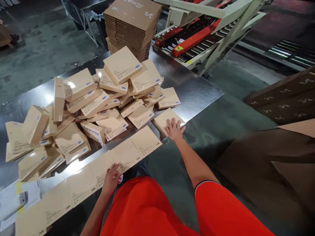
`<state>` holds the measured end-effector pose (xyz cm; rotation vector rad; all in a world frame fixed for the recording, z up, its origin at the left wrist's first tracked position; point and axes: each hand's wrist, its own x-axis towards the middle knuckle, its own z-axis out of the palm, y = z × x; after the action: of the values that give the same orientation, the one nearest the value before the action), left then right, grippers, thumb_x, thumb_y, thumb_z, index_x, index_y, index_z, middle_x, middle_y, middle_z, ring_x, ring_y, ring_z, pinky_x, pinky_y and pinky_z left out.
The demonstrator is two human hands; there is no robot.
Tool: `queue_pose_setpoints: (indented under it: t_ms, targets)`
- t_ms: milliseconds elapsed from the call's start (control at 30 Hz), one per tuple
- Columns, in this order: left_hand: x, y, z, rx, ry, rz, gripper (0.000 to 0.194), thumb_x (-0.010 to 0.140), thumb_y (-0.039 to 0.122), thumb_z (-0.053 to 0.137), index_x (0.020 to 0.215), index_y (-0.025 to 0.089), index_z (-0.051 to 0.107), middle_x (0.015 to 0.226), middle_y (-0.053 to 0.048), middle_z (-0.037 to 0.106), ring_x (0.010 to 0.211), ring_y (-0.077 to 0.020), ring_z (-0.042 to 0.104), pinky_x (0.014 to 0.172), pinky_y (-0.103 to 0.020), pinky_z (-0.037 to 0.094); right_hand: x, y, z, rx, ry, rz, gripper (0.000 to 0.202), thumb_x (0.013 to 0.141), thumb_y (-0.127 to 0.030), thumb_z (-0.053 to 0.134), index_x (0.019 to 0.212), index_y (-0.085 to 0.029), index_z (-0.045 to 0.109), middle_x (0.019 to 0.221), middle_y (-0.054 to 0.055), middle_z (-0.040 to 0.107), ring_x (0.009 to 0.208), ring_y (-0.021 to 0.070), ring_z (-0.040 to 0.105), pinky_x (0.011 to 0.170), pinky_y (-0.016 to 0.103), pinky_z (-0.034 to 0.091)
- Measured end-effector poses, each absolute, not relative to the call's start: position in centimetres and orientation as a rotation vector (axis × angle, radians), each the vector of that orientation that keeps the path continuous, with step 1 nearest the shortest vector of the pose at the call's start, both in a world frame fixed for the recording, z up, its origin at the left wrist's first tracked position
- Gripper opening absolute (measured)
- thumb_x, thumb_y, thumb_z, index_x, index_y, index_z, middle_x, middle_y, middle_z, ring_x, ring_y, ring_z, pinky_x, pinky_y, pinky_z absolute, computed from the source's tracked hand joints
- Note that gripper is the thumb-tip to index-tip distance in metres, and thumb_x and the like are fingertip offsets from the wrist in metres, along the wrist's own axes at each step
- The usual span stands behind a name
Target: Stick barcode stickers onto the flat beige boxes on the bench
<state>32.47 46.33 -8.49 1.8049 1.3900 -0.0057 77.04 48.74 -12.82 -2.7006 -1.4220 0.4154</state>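
My right hand (174, 128) lies flat, fingers spread, on a tan flat box (164, 120) at the right end of the steel table (194, 88). My left hand (112, 178) rests with curled fingers on the near edge of a row of tan boxes (123, 157) laid side by side along the table's front. Behind the row sits a loose pile of several identical barcoded boxes (98, 101).
A tall stack of flat cardboard sheets (133, 26) stands at the table's far end. A roller conveyor with orange guides (194, 37) runs at the back right. Large brown cartons (283, 101) lie at right. A paper sheet (14, 200) lies at the near left.
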Motion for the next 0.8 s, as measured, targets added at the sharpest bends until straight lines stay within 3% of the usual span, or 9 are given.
queue_pose_setpoints:
  t_ms: [133,333,533,700,800]
  targets:
    - [31.9,45.7,-7.1,1.666,1.525,0.14,0.036,0.086,0.042,0.04,0.066,0.022,0.063,0.13,-0.008,0.061,0.12,-0.025,0.056,0.102,-0.039,0.044,73.4,47.0,-14.3,-2.712,-1.424,0.42,0.06,0.096,-0.049,0.012,0.151,-0.025,0.018,0.159,0.012,0.008,0.141,0.0444,0.005,0.097,0.072,0.024]
    - [31.4,43.4,-5.9,1.488,1.644,0.292,0.047,0.083,0.052,0.041,0.105,0.02,0.067,0.12,-0.009,0.067,0.114,-0.0253,0.061,0.094,-0.037,0.051,69.8,45.9,-14.7,-2.756,-1.488,0.333,0.062,0.095,-0.047,0.015,0.152,-0.023,0.016,0.159,0.01,0.008,0.142,0.0448,0.003,0.1,0.069,0.027]
    - [31.8,42.4,-5.6,1.37,1.667,0.418,0.046,0.08,0.052,0.047,0.1,0.017,0.069,0.111,-0.01,0.071,0.106,-0.0257,0.065,0.09,-0.037,0.053,69.9,46.5,-13.9,-2.691,-1.457,0.289,0.06,0.093,-0.044,0.026,0.148,-0.019,0.03,0.156,0.016,0.018,0.139,0.0487,0.01,0.095,0.071,0.029]
    - [31.3,42.6,-3.7,1.287,1.696,0.565,0.041,0.08,0.051,0.052,0.097,0.019,0.071,0.109,-0.009,0.071,0.104,-0.0254,0.065,0.092,-0.038,0.052,69.5,46.2,-13.2,-2.621,-1.45,0.198,0.06,0.094,-0.045,0.025,0.147,-0.019,0.031,0.154,0.018,0.022,0.139,0.0475,0.011,0.095,0.07,0.03]
    - [30.5,42.5,-2.7,1.214,1.704,0.654,0.042,0.079,0.054,0.053,0.094,0.019,0.071,0.109,-0.01,0.071,0.099,-0.0261,0.066,0.081,-0.038,0.057,69.5,46.3,-12.9,-2.615,-1.425,0.215,0.06,0.093,-0.046,0.026,0.146,-0.02,0.033,0.154,0.017,0.024,0.138,0.0474,0.013,0.095,0.07,0.03]
